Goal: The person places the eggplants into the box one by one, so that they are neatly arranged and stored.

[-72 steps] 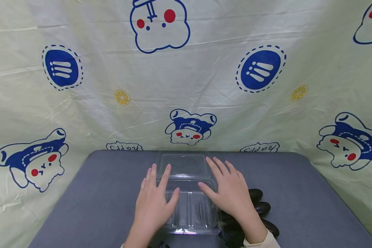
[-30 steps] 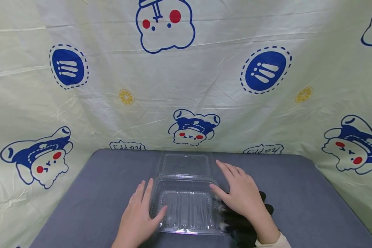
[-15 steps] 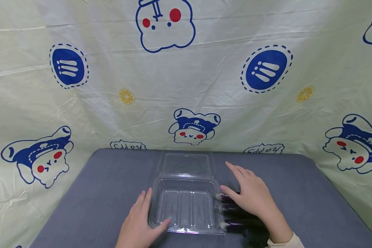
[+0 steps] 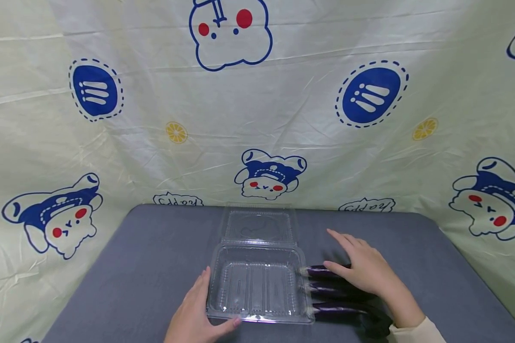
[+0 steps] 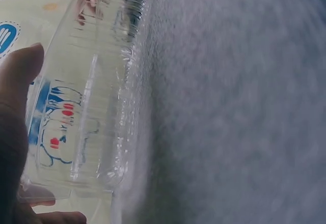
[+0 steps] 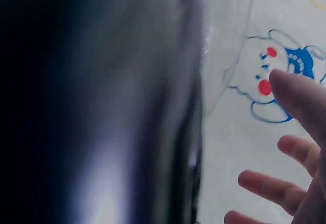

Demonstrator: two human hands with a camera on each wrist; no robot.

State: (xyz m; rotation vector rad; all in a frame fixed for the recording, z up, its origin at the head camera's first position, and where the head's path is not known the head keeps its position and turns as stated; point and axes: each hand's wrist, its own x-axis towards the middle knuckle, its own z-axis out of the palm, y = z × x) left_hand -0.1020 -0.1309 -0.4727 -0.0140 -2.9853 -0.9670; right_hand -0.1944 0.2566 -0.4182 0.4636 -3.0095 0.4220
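A clear plastic clamshell container [image 4: 257, 290] lies on the grey table, its lid [image 4: 259, 226] folded back toward the rear. My left hand [image 4: 190, 309] holds its near left corner, fingers along the left side and thumb at the front rim. The left wrist view shows the thumb [image 5: 25, 66] close by the container's transparent wall [image 5: 97, 117]. Three dark purple eggplants lie side by side to the right: a near one [image 4: 339, 309], a middle one [image 4: 334, 288] and a far one [image 4: 319, 271]. Over the far one spreads my right hand [image 4: 366, 267], holding nothing, fingers extended.
The grey table [image 4: 154, 257] stretches out on both sides of the container. Behind it hangs a pale curtain [image 4: 283, 105] printed with blue cartoon figures. The eggplants' stem ends point left, right at the container's side.
Both hands have moved apart from above the container. The left has come down to its near left corner; the right has shifted right, uncovering more of the eggplants.
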